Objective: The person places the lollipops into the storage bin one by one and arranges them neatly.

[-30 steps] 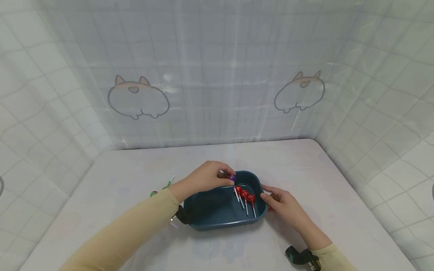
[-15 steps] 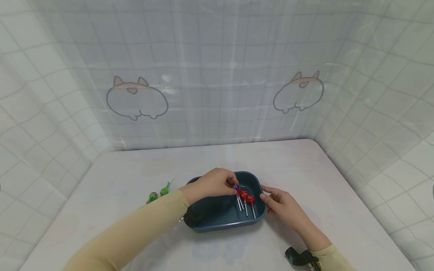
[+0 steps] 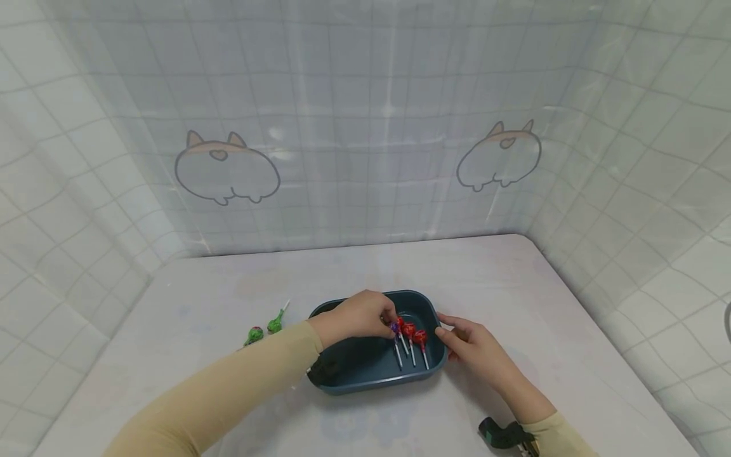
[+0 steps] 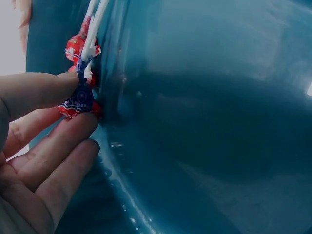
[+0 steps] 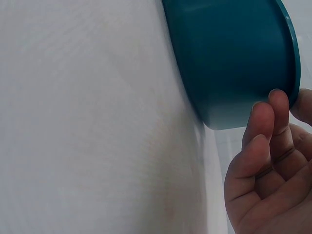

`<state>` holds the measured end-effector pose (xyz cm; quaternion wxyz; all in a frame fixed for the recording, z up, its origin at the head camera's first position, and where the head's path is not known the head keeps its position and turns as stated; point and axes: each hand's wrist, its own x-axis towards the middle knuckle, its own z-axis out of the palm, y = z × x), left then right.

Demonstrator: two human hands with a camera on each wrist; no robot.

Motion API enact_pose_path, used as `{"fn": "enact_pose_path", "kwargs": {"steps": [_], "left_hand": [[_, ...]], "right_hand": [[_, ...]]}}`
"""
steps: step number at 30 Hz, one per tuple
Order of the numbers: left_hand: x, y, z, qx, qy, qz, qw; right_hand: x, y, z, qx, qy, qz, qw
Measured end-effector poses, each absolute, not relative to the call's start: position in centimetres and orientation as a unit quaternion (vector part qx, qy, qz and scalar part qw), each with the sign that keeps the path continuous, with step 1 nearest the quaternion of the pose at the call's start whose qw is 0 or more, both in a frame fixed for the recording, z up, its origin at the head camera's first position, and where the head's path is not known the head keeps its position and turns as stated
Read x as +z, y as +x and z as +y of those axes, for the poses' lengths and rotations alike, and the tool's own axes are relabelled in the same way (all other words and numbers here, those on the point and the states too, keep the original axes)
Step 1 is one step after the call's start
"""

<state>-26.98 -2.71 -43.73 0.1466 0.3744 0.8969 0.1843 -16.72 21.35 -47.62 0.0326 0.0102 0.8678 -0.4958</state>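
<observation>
My left hand [image 3: 362, 314] reaches into a dark teal oblong tray [image 3: 382, 383] and pinches a purple-wrapped lollipop [image 4: 80, 100] by its head between thumb and fingers. The white stick of that lollipop points toward the tray's near side in the head view. Just to its right, three red lollipops [image 3: 421, 336] lie in a row inside the tray, sticks toward me. At the tray's right end, my right hand [image 3: 476, 349] grips the wall, thumb at the rim and fingertips [image 5: 261, 119] against the outside.
Green-wrapped lollipops [image 3: 275, 325] lie on the pale tabletop [image 3: 485, 273] left of the tray, partly behind my left sleeve [image 3: 228, 387]. White grid-patterned sheeting [image 3: 365, 158] with two cartoon animal drawings rises behind the table and along both sides.
The left hand has brought the purple lollipop down and nearer to me, beside the red ones. More of the green lollipops shows past the sleeve. The right hand stays on the tray.
</observation>
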Motion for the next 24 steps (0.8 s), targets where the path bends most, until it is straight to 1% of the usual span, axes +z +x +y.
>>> {"fn": "enact_pose_path", "kwargs": {"steps": [8, 24], "left_hand": [[-44.11, -26.91, -2.68, 0.167, 0.382, 0.899, 0.133], [-44.60, -26.64, -2.47, 0.152, 0.404, 0.893, 0.127]], "right_hand": [[-47.74, -16.81, 21.35, -0.492, 0.017, 0.870, 0.035], [-47.97, -16.91, 21.55, -0.500, 0.008, 0.865, 0.038]]}}
